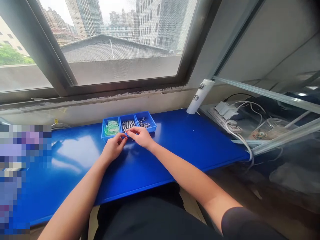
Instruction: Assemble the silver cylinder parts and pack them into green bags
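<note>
My left hand (115, 146) is closed in a pinch over the blue table (160, 163), just in front of the parts bins. Its fingertips meet those of my right hand (141, 136), which is pinched as well. Whatever lies between the fingers is too small to make out. Right behind my hands stand three joined blue bins (152, 128). Green-tinted clear packets (113, 127) fill the left one. Short black and silver cylinders (128, 124) lie in the middle bin, partly hidden by my right hand. The right bin holds thin dark metal pieces (143, 122).
A white tumbler (200, 97) stands at the table's back right corner. Beyond the right edge, a glass shelf carries a power strip (231, 126) with white plugs and cables, plus a clear round container (277, 126). The window wall borders the back. Blurred blocks cover the far left.
</note>
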Motion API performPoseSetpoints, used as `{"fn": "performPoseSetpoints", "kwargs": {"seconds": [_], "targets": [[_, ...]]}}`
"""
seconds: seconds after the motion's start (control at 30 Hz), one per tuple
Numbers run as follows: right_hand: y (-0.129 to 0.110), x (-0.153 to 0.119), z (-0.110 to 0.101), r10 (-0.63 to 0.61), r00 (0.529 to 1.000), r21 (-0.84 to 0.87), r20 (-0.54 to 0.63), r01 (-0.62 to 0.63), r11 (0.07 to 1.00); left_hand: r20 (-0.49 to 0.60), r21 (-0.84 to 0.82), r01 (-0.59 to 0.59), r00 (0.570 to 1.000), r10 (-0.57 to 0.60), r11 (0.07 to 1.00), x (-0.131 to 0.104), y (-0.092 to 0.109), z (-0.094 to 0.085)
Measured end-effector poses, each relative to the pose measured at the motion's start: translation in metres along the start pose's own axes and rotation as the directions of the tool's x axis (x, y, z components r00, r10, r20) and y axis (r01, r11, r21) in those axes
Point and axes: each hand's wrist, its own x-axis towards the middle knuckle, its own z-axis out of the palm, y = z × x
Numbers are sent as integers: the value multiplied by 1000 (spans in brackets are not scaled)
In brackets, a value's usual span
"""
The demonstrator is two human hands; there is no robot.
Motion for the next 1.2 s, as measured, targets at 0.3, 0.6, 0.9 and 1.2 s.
{"fn": "performPoseSetpoints", "kwargs": {"seconds": [0.3,0.6,0.9,1.2], "targets": [[1,-1,2,44,999,97,31,-47,994,-96,-23,-14,995,11,1000,1,0,0],[4,2,1,72,997,142,-18,-69,987,-173,-80,-33,985,18,996,2,-7,0],[3,1,3,57,998,176,-12,-54,983,-328,-65,-104,942,77,992,1,1,0],[5,0,3,55,998,157,-11,-53,986,-321,-53,-72,946,52,996,2,-1,0]]}}
